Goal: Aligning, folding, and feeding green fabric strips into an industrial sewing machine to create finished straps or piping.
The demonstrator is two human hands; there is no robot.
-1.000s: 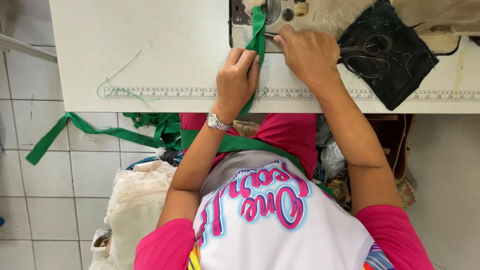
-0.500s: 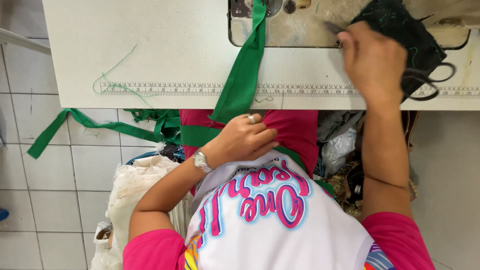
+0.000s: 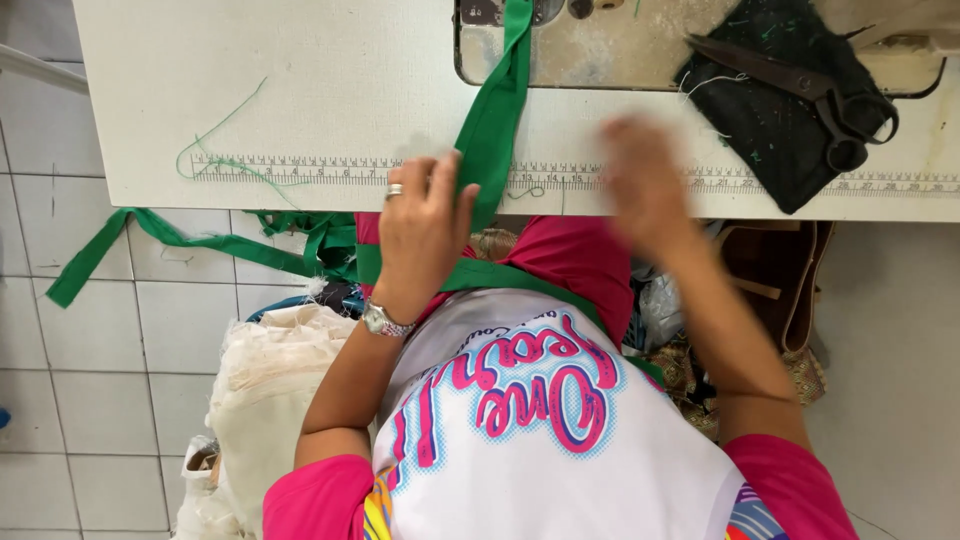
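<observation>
Gripping the green strip [image 3: 492, 130] at the table [image 3: 250, 80] edge, left hand [image 3: 420, 225] closed on it, strip running toward twelve o'clock under the machine; right hand [image 3: 645, 185] blurred, grip unreadable; scissors [image 3: 800, 85] at two o'clock; most strip still unfed.

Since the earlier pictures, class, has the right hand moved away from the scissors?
Yes. The right hand has come back from the scissors toward the table's near edge.
</observation>
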